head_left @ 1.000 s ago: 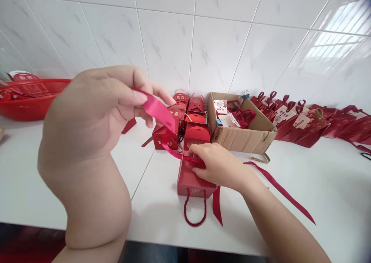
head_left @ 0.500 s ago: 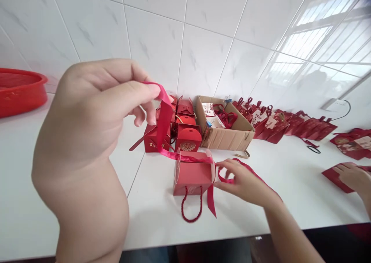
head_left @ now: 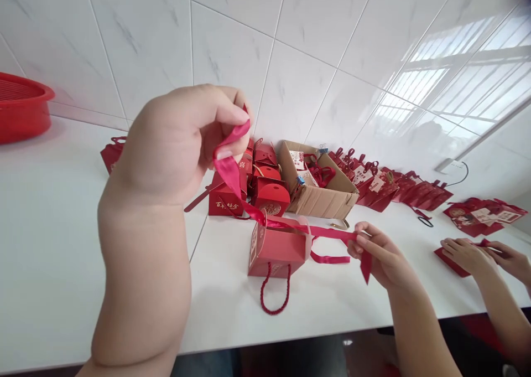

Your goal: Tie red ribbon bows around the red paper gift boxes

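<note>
A red ribbon (head_left: 286, 225) runs through the top of a small red gift box (head_left: 282, 249), which stands on the white table with a dark red rope handle (head_left: 275, 310) hanging at its front. Raised to the left above the box, my left hand (head_left: 207, 128) is closed on one stretch of the ribbon. To the right of the box my right hand (head_left: 379, 252) pinches the ribbon near its other end, and a short tail dangles below the fingers. Between the hands the ribbon is drawn fairly straight. Another loop of ribbon lies on the table beside the box.
Behind stand several red gift boxes (head_left: 269, 194) and a cardboard box (head_left: 327, 200) holding ribbons and cards. Red gift bags (head_left: 373, 183) line the wall to the right. A red basin (head_left: 25, 111) is at far left. Another person's hands (head_left: 468, 255) work on a red item at right.
My right hand has taken hold of the ribbon's end and pulled it out to the right of the box. My left hand has shifted slightly right, its fingers curled more around the ribbon.
</note>
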Demonstrator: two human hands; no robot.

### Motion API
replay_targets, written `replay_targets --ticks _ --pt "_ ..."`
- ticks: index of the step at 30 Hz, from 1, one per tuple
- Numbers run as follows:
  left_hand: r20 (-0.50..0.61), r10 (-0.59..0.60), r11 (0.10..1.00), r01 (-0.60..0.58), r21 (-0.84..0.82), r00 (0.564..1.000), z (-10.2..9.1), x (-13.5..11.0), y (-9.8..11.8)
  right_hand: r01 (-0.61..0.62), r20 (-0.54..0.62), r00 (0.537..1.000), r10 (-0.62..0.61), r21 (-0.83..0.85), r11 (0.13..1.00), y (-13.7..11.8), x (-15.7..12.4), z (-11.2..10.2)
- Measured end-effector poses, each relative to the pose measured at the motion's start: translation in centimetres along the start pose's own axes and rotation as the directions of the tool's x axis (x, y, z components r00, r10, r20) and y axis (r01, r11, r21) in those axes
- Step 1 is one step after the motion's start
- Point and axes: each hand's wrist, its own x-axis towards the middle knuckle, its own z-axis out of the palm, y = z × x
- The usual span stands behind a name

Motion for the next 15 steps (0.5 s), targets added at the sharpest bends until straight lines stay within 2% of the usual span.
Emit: replay_targets --ticks 5,10,12,15 --pt "0.074 0.003 0.988 -0.015 0.156 0.997 -0.5 -0.1 -0.1 0.034 -0.031 0.999 -0.033 0.012 0.999 -1.8 -0.3 -0.9" --pt "0.143 -0.068 0.960 0.025 0.280 0.987 -0.8 0.1 -0.6 0.118 -0.023 0.993 -0.118 -0.003 0.993 -2.1 0.1 -0.6" --pt "0.178 -0.108 0.940 0.042 0.337 0.978 -1.0 0.1 -0.8 0.143 -0.073 0.986 -0.149 -0.084 0.986 -1.6 0.5 -0.3" --pt "0.190 -0.163 0.898 0.066 0.436 0.968 -1.4 0.1 -1.0 0.146 -0.247 0.949 -0.198 -0.212 0.966 -0.6 1.3 0.0"
